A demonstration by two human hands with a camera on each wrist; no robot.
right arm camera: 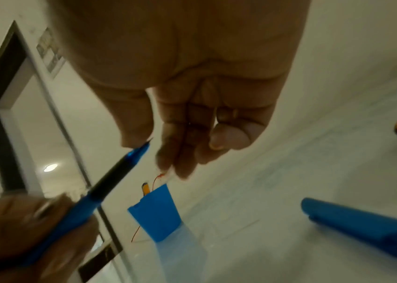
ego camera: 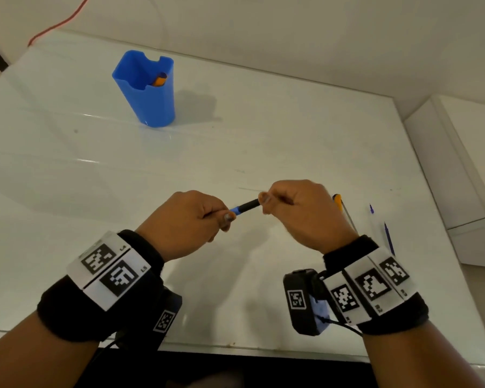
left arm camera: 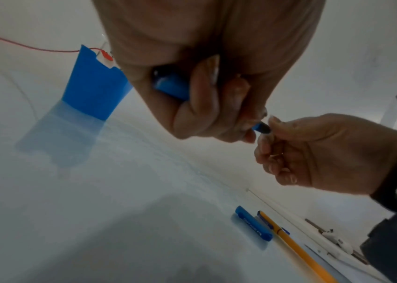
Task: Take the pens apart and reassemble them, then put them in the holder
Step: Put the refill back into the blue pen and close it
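A blue pen (ego camera: 244, 207) with a black grip section is held level above the table between both hands. My left hand (ego camera: 226, 217) grips its blue barrel (left arm camera: 170, 86) in curled fingers. My right hand (ego camera: 263, 201) pinches the tip end (right arm camera: 147, 144) between thumb and fingers, the other fingers curled in. The pen's blue cap (left arm camera: 253, 223) lies on the table below the right hand. The blue holder (ego camera: 146, 88) stands upright at the far left with an orange pen (ego camera: 159, 79) inside.
Right of my right hand lie an orange pen (ego camera: 338, 201), two thin blue-tipped refills (ego camera: 388, 236) and white pen parts (left arm camera: 335, 239). A red wire (ego camera: 59, 22) runs along the back left. The white table (ego camera: 235, 141) ends close to my wrists.
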